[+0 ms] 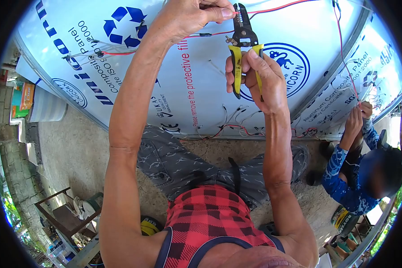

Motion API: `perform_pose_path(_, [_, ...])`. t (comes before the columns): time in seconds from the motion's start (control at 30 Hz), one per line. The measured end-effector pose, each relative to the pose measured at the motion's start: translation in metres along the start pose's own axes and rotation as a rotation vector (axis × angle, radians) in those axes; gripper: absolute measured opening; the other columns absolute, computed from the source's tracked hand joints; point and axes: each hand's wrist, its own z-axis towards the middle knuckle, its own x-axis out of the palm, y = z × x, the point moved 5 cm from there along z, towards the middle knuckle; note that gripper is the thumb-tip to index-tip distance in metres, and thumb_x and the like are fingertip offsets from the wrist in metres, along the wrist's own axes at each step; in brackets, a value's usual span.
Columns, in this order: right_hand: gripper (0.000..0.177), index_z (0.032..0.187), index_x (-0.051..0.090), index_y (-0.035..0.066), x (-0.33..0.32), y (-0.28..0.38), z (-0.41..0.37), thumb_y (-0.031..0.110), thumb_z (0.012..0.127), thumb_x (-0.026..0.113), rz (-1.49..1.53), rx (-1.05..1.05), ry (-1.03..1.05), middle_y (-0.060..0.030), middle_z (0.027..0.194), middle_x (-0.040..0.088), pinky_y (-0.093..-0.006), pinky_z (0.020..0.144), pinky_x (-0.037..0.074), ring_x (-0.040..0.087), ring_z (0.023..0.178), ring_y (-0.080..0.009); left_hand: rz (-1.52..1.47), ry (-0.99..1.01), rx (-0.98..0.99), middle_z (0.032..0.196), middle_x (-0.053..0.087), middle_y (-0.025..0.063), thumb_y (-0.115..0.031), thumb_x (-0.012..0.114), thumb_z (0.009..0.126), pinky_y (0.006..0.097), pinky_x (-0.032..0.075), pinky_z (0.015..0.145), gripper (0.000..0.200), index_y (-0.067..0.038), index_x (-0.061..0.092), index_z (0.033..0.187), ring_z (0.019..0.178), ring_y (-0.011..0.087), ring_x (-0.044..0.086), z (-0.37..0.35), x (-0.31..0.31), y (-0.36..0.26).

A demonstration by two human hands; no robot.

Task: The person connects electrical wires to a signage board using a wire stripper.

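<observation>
At the top centre, my left hand (190,18) pinches the end of a thin red wire (236,13). My right hand (265,82) is wrapped round the yellow handles of a wire stripper (244,42). The stripper's black jaws point up, right beside my left fingertips, with the wire's end at them. Behind both hands stands a large panel (165,67) in white and blue printed film. A red and black wire (277,7) runs across its top, and several short white leads come out lower down.
At the right, a co-worker (355,174) in blue camouflage sleeves handles wires at the panel's right section. A metal frame (69,212) stands on the concrete floor at the lower left. Coloured packages (23,98) are at the far left, and a dark tub (344,219) is at the lower right.
</observation>
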Motion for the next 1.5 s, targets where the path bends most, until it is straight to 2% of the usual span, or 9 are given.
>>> perform_pose_path(0.17, [0.045,0.089,0.060,0.001,-0.004,0.000,0.001,0.041,0.106,0.048,-0.067,-0.010,-0.027,-0.0178,0.092,0.067,-0.0389,0.066,0.058,0.067,0.077,-0.0229,0.098,-0.044,-0.020,0.081,0.075,0.0093,-0.007,0.074,0.091,0.0263,0.053,0.067,0.012,0.003,0.076,0.096,0.073,0.0119,0.067,-0.004,0.002,-0.010])
perform_pose_path(0.33, [0.056,0.103,0.068,-0.004,-0.016,0.010,-0.011,0.050,0.103,0.054,-0.610,0.039,-0.053,-0.0147,0.093,0.068,-0.0349,0.074,0.048,0.059,0.076,-0.0192,0.242,-0.040,0.073,0.075,0.072,0.0086,-0.007,0.071,0.092,0.0267,0.049,0.062,0.013,0.005,0.073,0.091,0.067,0.0108,0.063,-0.010,0.010,-0.025])
perform_pose_path(0.5, [0.056,0.102,0.070,0.000,-0.028,-0.002,-0.024,0.054,0.101,0.054,-0.463,0.025,-0.026,-0.0126,0.086,0.067,-0.0339,0.073,0.046,0.056,0.078,-0.0172,0.375,-0.159,0.059,0.073,0.071,0.0086,-0.005,0.068,0.093,0.0262,0.048,0.058,0.010,0.004,0.072,0.097,0.065,0.0103,0.062,-0.005,0.010,-0.021])
perform_pose_path(0.9, [0.054,0.087,0.066,0.003,-0.037,-0.007,-0.018,0.056,0.098,0.060,-0.823,0.020,-0.145,-0.0002,0.055,0.044,-0.0323,0.051,0.026,0.038,0.052,-0.0117,0.026,-0.042,0.045,0.076,0.069,0.0046,-0.001,0.066,0.095,0.0224,0.048,0.053,0.010,0.003,0.069,0.104,0.058,0.0072,0.059,-0.003,0.006,0.002])
perform_pose_path(1.13, [0.058,0.108,0.069,-0.003,-0.023,0.000,-0.014,0.053,0.098,0.061,-0.660,-0.068,-0.098,-0.0087,0.074,0.064,-0.0310,0.059,0.041,0.056,0.066,-0.0148,-0.048,0.006,-0.010,0.081,0.070,0.0055,-0.003,0.068,0.095,0.0242,0.052,0.060,0.009,0.004,0.071,0.100,0.068,0.0090,0.063,-0.009,0.006,0.010])
perform_pose_path(1.2, [0.059,0.114,0.069,-0.005,-0.023,0.001,-0.014,0.051,0.098,0.061,-0.613,-0.087,-0.087,-0.0122,0.082,0.069,-0.0313,0.063,0.046,0.061,0.073,-0.0168,0.177,-0.020,0.332,0.087,0.072,0.0085,-0.004,0.071,0.092,0.0272,0.054,0.065,0.010,0.003,0.072,0.099,0.073,0.0124,0.066,-0.016,0.005,-0.007])
perform_pose_path(1.3, [0.059,0.118,0.068,-0.005,-0.026,-0.003,-0.013,0.050,0.098,0.061,-0.600,-0.037,-0.062,-0.0168,0.094,0.072,-0.0320,0.073,0.050,0.065,0.085,-0.0196,0.310,-0.112,0.332,0.095,0.073,0.0115,-0.007,0.075,0.090,0.0286,0.055,0.068,0.013,0.003,0.074,0.098,0.078,0.0151,0.068,-0.027,0.007,-0.012])
perform_pose_path(1.43, [0.061,0.118,0.068,-0.005,-0.023,-0.005,-0.012,0.052,0.098,0.060,-0.555,-0.022,-0.066,-0.0175,0.096,0.072,-0.0354,0.081,0.051,0.067,0.092,-0.0228,0.264,-0.140,0.236,0.089,0.074,0.0108,-0.008,0.076,0.089,0.0261,0.052,0.063,0.015,0.004,0.074,0.098,0.072,0.0127,0.066,-0.029,0.004,0.001])
perform_pose_path(1.5, [0.062,0.117,0.068,-0.005,-0.023,-0.004,-0.011,0.053,0.098,0.060,-0.542,-0.024,-0.071,-0.0178,0.098,0.072,-0.0365,0.084,0.051,0.067,0.094,-0.0240,0.348,-0.139,0.411,0.080,0.074,0.0034,-0.014,0.076,0.090,0.0246,0.053,0.066,0.014,-0.005,0.078,0.100,0.072,0.0102,0.067,-0.032,0.006,0.005])
